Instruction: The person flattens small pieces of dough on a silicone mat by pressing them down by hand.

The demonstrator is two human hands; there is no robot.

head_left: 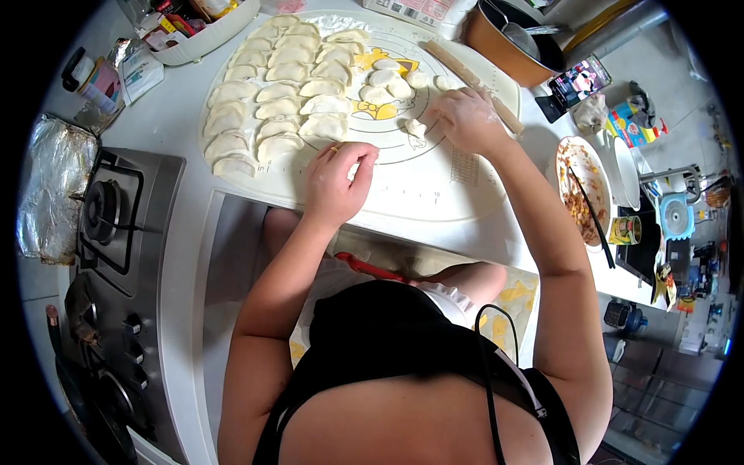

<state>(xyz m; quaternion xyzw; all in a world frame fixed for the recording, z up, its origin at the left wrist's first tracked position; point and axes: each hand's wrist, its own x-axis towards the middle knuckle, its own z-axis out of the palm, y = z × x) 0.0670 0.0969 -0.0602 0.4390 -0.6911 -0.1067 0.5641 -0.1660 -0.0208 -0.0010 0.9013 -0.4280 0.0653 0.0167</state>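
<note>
My left hand (pixel 338 182), a ring on one finger, is at the front edge of the round dough mat (pixel 403 186), fingers curled in and thumb near the fingertips; anything inside is hidden. My floury right hand (pixel 467 120) is over the mat's right part, fingers bent down and their tips partly hidden. Just left of it lies a small lump of dough (pixel 416 128). Beyond are several flattened dough pieces (pixel 377 94). A wooden rolling pin (pixel 473 84) lies slantwise behind my right hand. Rows of folded dumplings (pixel 291 72) cover the mat's left side.
At right stands a bowl of filling (pixel 575 203) with dark chopsticks (pixel 590 205). An orange pot (pixel 496 43) and a propped phone (pixel 577 81) stand at the back right. A gas stove (pixel 132 232) is on the left, a white basket (pixel 203 45) at the back left.
</note>
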